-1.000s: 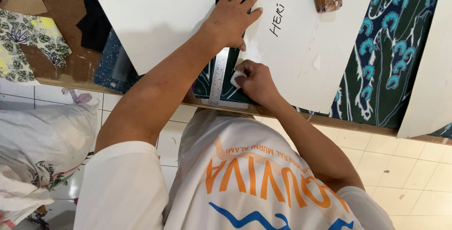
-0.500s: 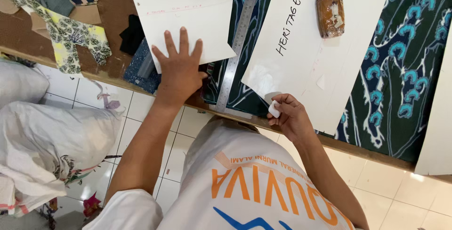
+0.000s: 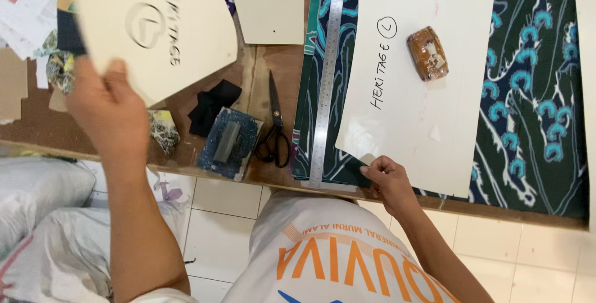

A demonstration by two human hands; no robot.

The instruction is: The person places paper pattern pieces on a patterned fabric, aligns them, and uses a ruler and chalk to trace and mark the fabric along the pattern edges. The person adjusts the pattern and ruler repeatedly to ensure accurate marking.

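Note:
My left hand is raised at the left and grips a cream cardboard pattern piece, held up off the table. My right hand rests at the table's near edge with its fingers curled; the small white chalk piece it held is hidden inside them. It touches the lower corner of a large white pattern sheet lying on dark green cloth with a turquoise print. A brown wrapped block sits on the sheet. A long steel ruler lies along the sheet's left side.
Black scissors, a blue speckled pad with a grey bar and a black cloth scrap lie on the brown table. A small cream card lies further back. White sacks sit on the tiled floor at left.
My left hand left the ruler, took the cardboard piece and lifted it away to the left, uncovering the scissors and pad. My right hand drew back from the sheet to the table edge.

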